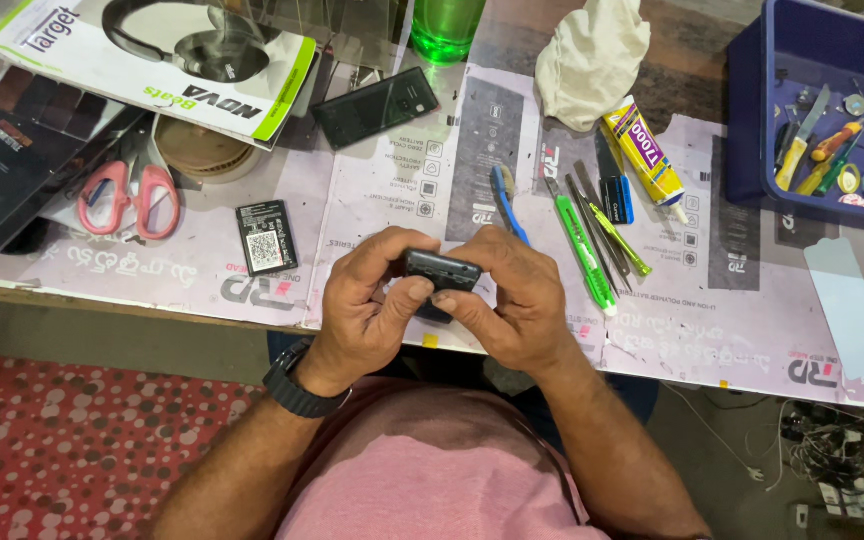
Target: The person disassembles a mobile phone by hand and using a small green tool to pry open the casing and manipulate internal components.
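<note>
A small black phone point(439, 272) is held in both hands just above the near edge of the surface point(382, 200), over the person's lap. The left hand point(367, 300) is closed around the phone's left end, its thumb pressed along the lower edge; the right hand point(512, 300) is closed on the right end, its fingertips curled under the body. Both grips are clamped on the phone, so little of it shows between the fingers. A dark watch point(295, 385) is worn on the left wrist. Judging by the pressing thumbs, the casing appears to be in the middle of being pried apart or snapped together; which of the two cannot be told. Whatever follows would call for steady, even thumb pressure along the seam. Just beyond the left hand a loose battery point(266, 236) lies flat. Beyond the right hand lie a blue toothbrush point(508, 203), a green cutter point(586, 255) and tweezers point(592, 215). Farther back are a glue tube point(644, 150), a white cloth point(592, 55), a second dark phone point(375, 106), pink scissors point(130, 195) and, at the right, a blue tray point(752, 130) of small tools.
</note>
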